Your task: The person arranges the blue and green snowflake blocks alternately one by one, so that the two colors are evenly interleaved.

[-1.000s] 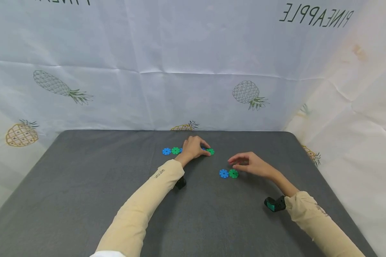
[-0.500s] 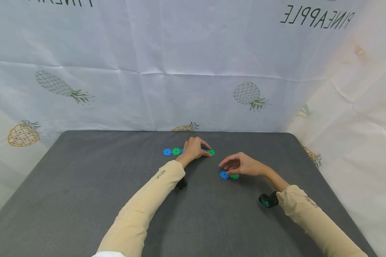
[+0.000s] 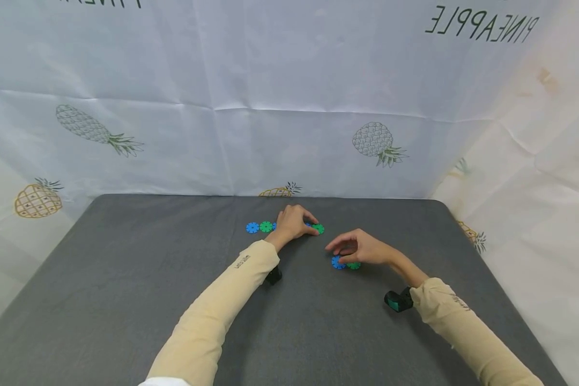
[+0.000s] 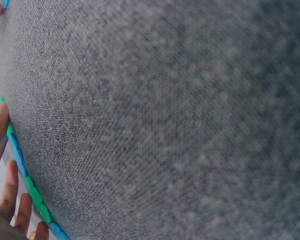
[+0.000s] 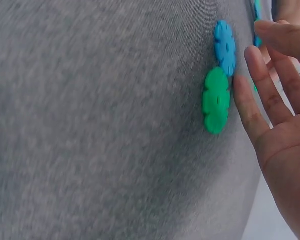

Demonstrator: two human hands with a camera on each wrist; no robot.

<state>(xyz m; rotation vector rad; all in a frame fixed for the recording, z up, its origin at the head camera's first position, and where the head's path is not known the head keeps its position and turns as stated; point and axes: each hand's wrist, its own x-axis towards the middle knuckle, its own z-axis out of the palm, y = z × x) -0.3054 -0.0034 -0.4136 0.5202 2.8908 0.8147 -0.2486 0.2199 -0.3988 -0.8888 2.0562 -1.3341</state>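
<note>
At the back of the table, a row of flat, notched plastic discs alternates blue (image 3: pixel 253 228) and green (image 3: pixel 266 227). My left hand (image 3: pixel 291 221) covers the row's middle, its thumb and index finger pinching the green end disc (image 3: pixel 319 229) at the right. In the left wrist view, the other fingers are spread along the row. Nearer to me lies a pair, a blue disc (image 5: pixel 225 50) edge to edge with a green disc (image 5: pixel 216 102). My right hand (image 3: pixel 366 247) is over this pair with relaxed, slightly bent fingers, its thumb overlapping the discs in the head view.
A dark grey cloth covers the table (image 3: pixel 125 300). White curtains (image 3: pixel 251 150) with printed pineapples hang behind and beside it. Each wrist wears a small black camera, the right one (image 3: pixel 398 300) close over the cloth.
My right hand has moved left, from beside the green disc of the nearer pair to above both discs, then slowed. The left hand keeps its place at the row's end.
</note>
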